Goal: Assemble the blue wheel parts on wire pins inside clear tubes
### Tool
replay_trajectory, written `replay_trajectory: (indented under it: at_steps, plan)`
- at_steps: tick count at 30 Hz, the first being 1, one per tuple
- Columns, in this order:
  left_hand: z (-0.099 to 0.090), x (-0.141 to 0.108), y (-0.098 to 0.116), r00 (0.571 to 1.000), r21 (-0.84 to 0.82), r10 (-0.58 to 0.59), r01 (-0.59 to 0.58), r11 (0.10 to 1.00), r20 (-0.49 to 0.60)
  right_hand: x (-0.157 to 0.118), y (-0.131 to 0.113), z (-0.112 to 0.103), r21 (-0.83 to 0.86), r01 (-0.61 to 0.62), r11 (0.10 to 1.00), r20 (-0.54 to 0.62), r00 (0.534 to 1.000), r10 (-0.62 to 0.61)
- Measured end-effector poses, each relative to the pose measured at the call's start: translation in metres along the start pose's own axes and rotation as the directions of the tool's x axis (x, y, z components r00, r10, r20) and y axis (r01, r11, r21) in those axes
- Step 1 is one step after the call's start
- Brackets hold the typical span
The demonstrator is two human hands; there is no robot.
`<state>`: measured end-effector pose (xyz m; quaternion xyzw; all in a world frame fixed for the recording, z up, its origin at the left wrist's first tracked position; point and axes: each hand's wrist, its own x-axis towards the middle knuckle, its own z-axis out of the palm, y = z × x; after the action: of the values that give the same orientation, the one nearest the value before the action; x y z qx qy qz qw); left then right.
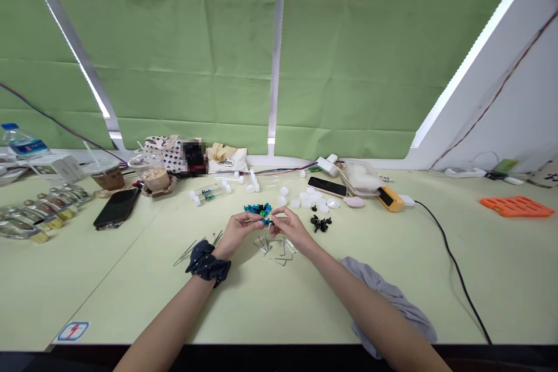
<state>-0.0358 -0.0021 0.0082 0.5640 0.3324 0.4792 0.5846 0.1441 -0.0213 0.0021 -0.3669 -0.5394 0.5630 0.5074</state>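
Near the middle of the table, my left hand (pixel 239 232) pinches a small blue plastic part (pixel 265 222). Facing it, my right hand (pixel 291 229) has its fingers closed on a small black piece (pixel 271 221) that meets the blue part. Just behind my fingers lies a pile of blue and green plastic parts (pixel 257 208). Several black pieces (pixel 320 223) sit to the right of my right hand. Bent metal rods (pixel 279 253) lie below my hands, and straight metal rods (pixel 192 250) lie beside my left wrist.
White round caps (pixel 305 200) spread behind my right hand, near a phone (pixel 328 186). Clear tubes (pixel 211 192) lie at the back. Drink cups (pixel 154 179) and a dark phone (pixel 117 209) stand left. A grey cloth (pixel 387 296), black cable (pixel 453 267) and orange rack (pixel 517 207) are right.
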Motion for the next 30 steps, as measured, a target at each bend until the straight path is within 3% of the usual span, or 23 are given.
replay_trajectory:
  at_steps: [6,14,23,30]
  plan:
    - [-0.002,0.001,0.001,1.0,-0.016,0.0,0.0,1.0,-0.014,-0.002,0.0,0.002,-0.046,0.002,0.999,0.057,0.998,0.001]
    - [0.005,-0.003,0.003,0.995,0.017,0.009,-0.011,1.0,0.097,0.005,0.005,-0.001,-0.079,0.068,0.995,-0.089,0.993,-0.075]
    - [-0.001,0.0,-0.001,0.999,0.017,0.018,-0.018,1.0,-0.027,-0.003,-0.003,0.002,-0.008,0.029,1.0,0.011,1.0,-0.029]
    - [0.001,0.0,-0.002,0.998,0.002,0.01,-0.01,1.0,0.056,0.004,0.009,-0.001,-0.134,-0.089,0.987,-0.029,0.996,0.086]
